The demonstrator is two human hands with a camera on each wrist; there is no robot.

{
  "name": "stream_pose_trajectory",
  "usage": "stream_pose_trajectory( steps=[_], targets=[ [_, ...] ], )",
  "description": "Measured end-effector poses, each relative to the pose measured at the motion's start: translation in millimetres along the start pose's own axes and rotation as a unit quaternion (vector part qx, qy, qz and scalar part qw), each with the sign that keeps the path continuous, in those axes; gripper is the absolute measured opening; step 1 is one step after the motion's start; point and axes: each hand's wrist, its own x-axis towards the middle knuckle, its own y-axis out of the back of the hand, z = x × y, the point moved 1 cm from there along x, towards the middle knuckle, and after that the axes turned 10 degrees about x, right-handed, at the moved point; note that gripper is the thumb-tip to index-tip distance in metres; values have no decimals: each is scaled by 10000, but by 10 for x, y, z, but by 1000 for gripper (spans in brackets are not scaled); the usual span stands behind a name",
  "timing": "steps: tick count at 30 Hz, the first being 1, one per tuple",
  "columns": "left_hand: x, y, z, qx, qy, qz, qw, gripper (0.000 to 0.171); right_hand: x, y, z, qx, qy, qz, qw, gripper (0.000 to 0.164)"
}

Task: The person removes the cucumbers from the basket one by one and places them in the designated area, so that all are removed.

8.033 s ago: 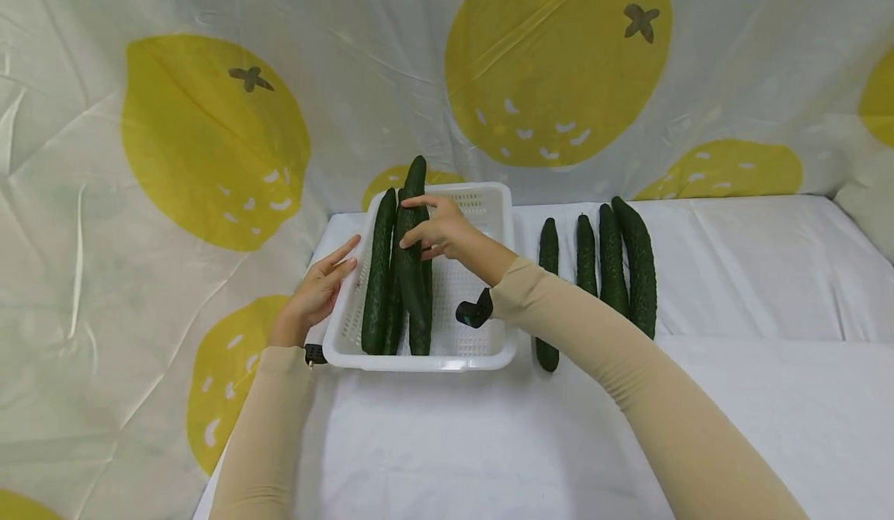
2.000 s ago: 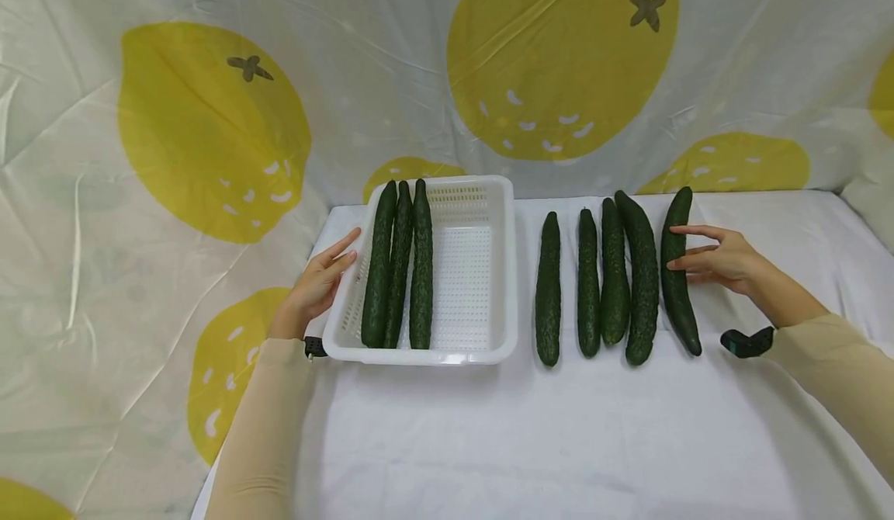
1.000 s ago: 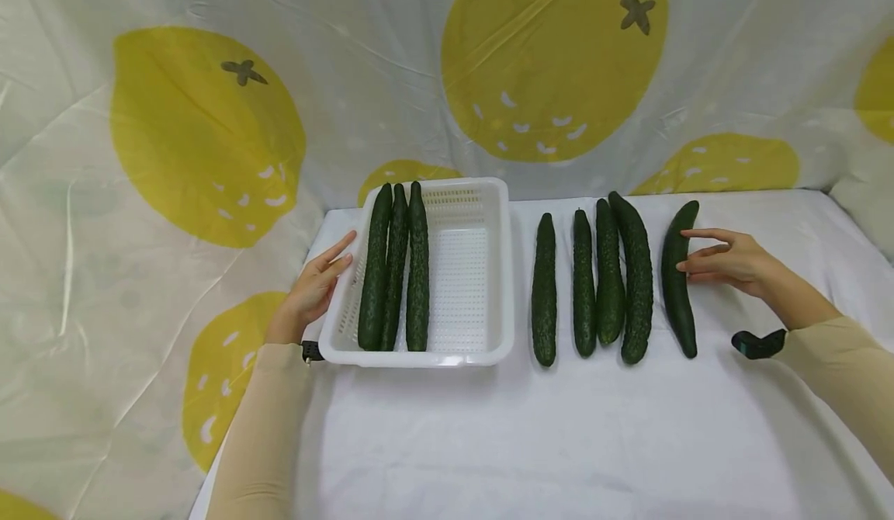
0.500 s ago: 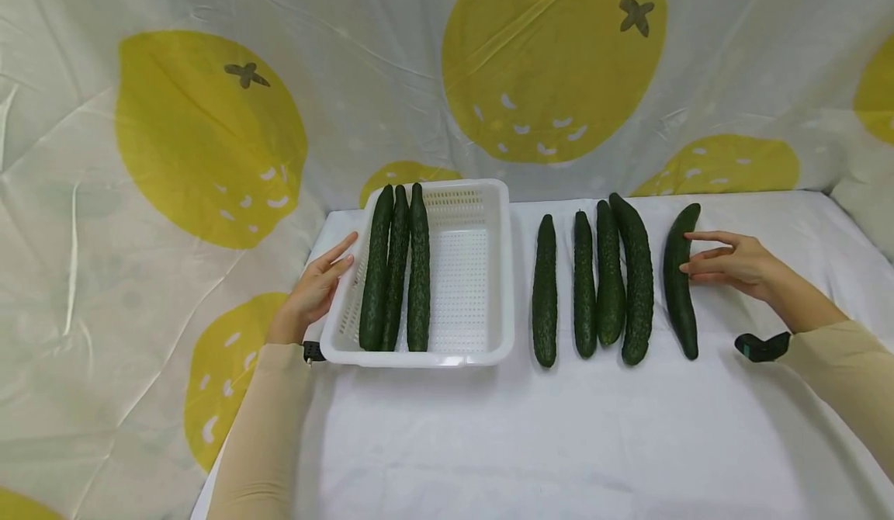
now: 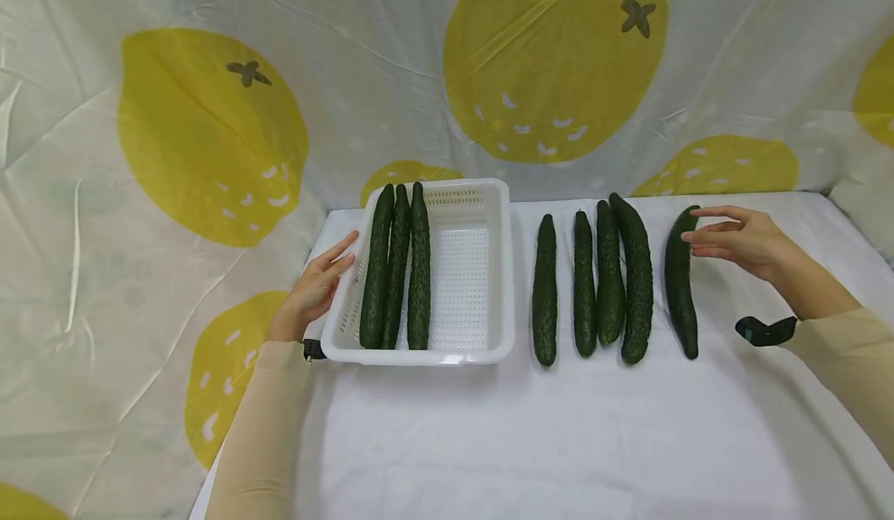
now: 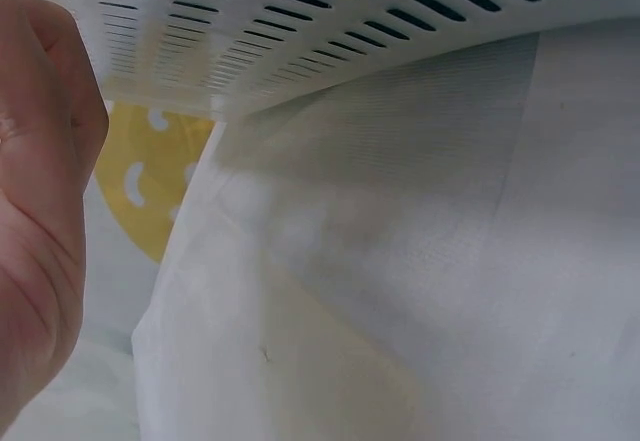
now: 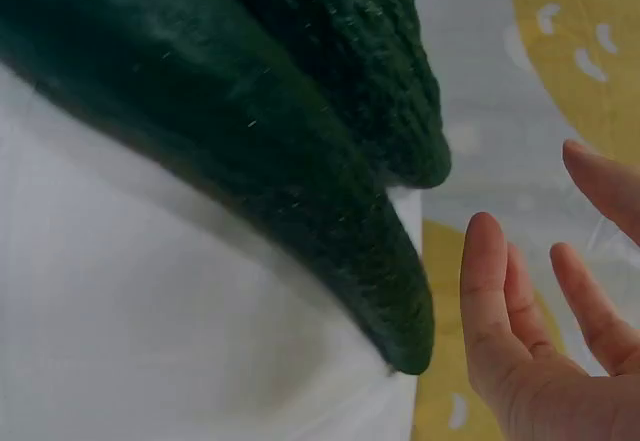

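The table (image 5: 454, 442) is covered with white cloth (image 5: 594, 427). A perforated basket (image 5: 419, 358) stands at the back-left corner. Located to its right, in sequence: one straight cucumber (image 5: 545, 291), set apart; a close group of three cucumbers (image 5: 610, 279); and one curved cucumber (image 5: 679, 287), nearest the right edge. All five lie lengthwise, far ends toward the back edge.

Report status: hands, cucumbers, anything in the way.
Left hand at left side of white basket. Right hand open, empty, near far end of rightmost cucumber. Three cucumbers in basket, five on cloth. No obstruction visible.
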Motion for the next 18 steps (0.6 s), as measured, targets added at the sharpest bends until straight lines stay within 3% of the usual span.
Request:
stream_pose_trajectory(
  steps=[11, 18],
  targets=[
    [9, 0, 11, 113, -23, 8, 9999, 56, 61, -531, -335, -7, 368, -500, 9981, 38],
    [-8, 0, -2, -2, -42, -30, 10000, 54, 120, -990, -478, -560, 423, -696, 9951, 34]
  ],
)
